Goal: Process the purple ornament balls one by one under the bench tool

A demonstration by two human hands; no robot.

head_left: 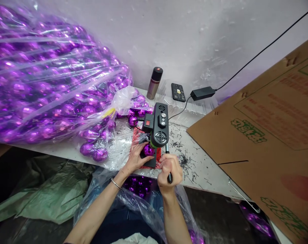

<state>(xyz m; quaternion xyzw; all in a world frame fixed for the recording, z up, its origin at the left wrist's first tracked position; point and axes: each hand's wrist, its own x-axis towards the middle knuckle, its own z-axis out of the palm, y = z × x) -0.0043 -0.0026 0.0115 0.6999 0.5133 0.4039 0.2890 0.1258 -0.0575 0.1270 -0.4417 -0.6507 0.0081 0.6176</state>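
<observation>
A shiny purple ball (149, 150) with a faceted surface sits under the head of a black bench machine (160, 123). My left hand (136, 156) is closed around the ball's left and near sides, thumb and fingers touching it. My right hand (170, 169) is wrapped in a fist round the black-gripped lever (170, 178) at the machine's right side. The machine carries round vents, silver knobs and a box with a red switch (148, 123). Its dark base plate (150, 162) rests on a red sheet (158, 155).
A big clear bag of purple balls (42, 84) fills the left. Behind the machine stand a bottle (154, 83), a phone (178, 92) and a power adapter (203, 93). A cardboard box (266, 135) leans at the right. Black scraps (185, 159) litter the white table (205, 176).
</observation>
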